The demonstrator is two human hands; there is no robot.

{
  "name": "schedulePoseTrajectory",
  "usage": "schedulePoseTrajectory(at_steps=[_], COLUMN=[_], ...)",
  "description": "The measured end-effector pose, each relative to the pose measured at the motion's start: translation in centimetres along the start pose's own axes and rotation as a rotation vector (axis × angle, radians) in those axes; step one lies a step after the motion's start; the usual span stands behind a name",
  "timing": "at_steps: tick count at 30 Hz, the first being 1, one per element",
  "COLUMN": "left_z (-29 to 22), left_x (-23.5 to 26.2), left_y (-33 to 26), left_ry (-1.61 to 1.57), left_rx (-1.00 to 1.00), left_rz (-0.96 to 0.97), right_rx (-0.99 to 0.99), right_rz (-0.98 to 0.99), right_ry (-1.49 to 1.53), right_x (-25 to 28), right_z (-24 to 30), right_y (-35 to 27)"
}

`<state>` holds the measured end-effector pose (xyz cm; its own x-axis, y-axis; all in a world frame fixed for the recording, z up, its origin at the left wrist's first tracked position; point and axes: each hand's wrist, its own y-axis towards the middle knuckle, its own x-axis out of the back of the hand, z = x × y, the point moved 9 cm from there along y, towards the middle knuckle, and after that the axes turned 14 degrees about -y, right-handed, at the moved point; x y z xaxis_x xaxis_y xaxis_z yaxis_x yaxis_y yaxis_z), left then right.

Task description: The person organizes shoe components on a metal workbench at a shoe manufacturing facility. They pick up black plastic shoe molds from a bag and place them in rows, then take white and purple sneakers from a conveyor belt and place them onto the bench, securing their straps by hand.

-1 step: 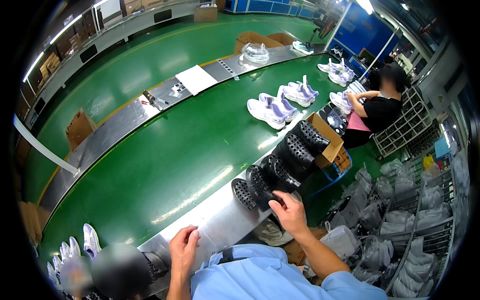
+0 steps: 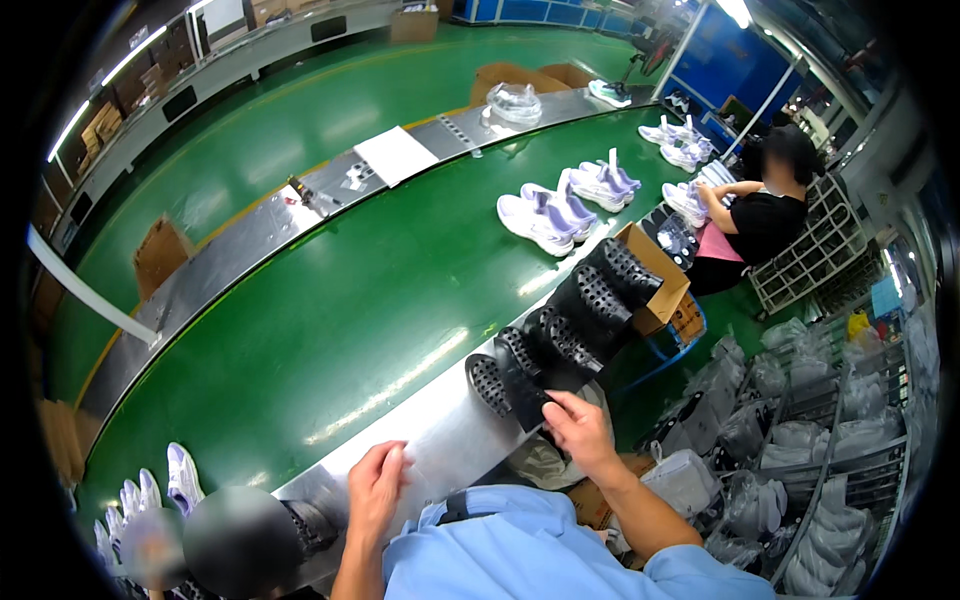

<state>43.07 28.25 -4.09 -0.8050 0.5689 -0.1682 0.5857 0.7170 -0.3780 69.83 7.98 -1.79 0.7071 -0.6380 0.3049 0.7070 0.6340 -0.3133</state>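
My right hand (image 2: 580,432) pinches the near end of a black clog-like shoe (image 2: 524,398) between thumb and fingers. Its smooth black side shows, and its holed toe points away from me. Beside it on the metal ledge (image 2: 425,440) stand several more black shoes (image 2: 562,338) with round holes, in a row running to the upper right. My left hand (image 2: 377,485) hangs over the ledge, apart from the shoes. Its fingers are loosely bent, the thumb a little off them, and nothing shows in them.
A green belt (image 2: 340,330) runs past the ledge, bearing white and lilac sneakers (image 2: 540,218). An open cardboard box (image 2: 655,285) touches the row's far end. A seated person (image 2: 770,210) handles sneakers at right. Racks of bagged items (image 2: 800,440) stand to my right. Blurred round shapes cover the lower left.
The black shoe at my right hand has tipped, so its smooth side now shows more. My right fingers have closed on its end. My left hand has moved slightly up and right.
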Motion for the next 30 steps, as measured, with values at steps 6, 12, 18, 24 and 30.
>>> schedulePoseTrajectory(at_steps=[6,12,18,24,30], left_z=[4.2,5.0,3.1,4.3,5.2], left_x=[-10.5,-14.6,-17.0,-16.6,-16.4], left_y=[6.3,4.2,3.8,3.8,3.8], left_ry=[-0.285,-0.692,-0.742,-0.739,-0.718], left_rx=[0.254,0.344,0.375,0.381,0.381], left_rz=[0.26,0.461,0.527,0.425,0.339], right_rx=[-0.132,-0.266,-0.411,-0.455,-0.489], right_rz=[0.35,0.512,0.682,0.74,0.775], right_ry=[0.701,1.094,1.318,1.328,1.315], right_x=[-6.3,-5.7,-6.7,-7.3,-7.1], right_z=[-4.6,-7.2,-8.3,-8.9,-9.6], right_y=[-0.6,-3.3,-4.2,-3.8,-3.1])
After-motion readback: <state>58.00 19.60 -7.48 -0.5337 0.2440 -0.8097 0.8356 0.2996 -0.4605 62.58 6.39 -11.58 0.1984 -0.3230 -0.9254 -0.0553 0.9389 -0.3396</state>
